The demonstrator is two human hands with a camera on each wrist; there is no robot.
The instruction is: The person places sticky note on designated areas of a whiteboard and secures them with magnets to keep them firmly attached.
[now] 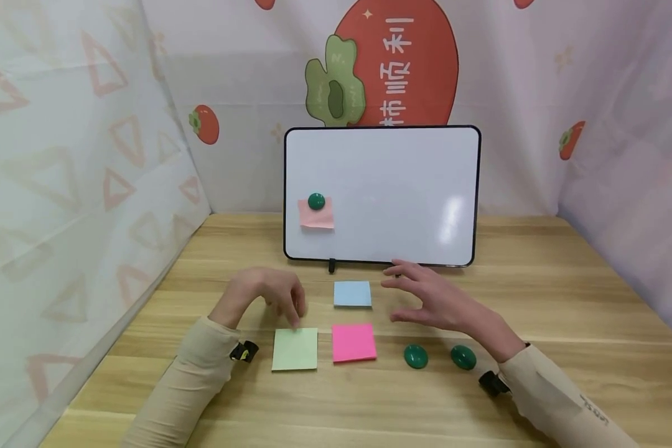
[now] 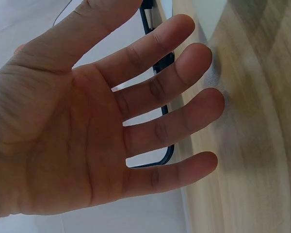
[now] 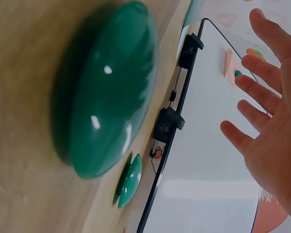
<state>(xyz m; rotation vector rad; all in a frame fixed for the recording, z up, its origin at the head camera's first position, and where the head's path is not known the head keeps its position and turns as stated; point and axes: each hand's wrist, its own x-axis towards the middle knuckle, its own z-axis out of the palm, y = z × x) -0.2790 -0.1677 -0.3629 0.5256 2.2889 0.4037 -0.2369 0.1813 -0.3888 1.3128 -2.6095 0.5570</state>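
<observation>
My left hand (image 1: 280,291) hangs over the far edge of the pale green sticky-note pad (image 1: 295,350), one finger overlapping that edge in the head view. Seen in the left wrist view, the palm is bare and the fingers are loosely extended. My right hand (image 1: 428,297) is spread in the air right of the light blue pad (image 1: 353,294), holding nothing. Between the green pad and the magnets lies a bright pink pad (image 1: 354,343). Two shiny green domed magnets, a left one (image 1: 416,356) and a right one (image 1: 463,357), rest on the table nearer me than the right hand.
A black-framed whiteboard (image 1: 392,186) stands at the back of the wooden table (image 1: 246,404) on small black feet (image 1: 331,266). Left on its face, a green magnet (image 1: 316,201) holds a light pink note (image 1: 317,219). Printed cloth (image 1: 246,74) hangs behind and on both sides.
</observation>
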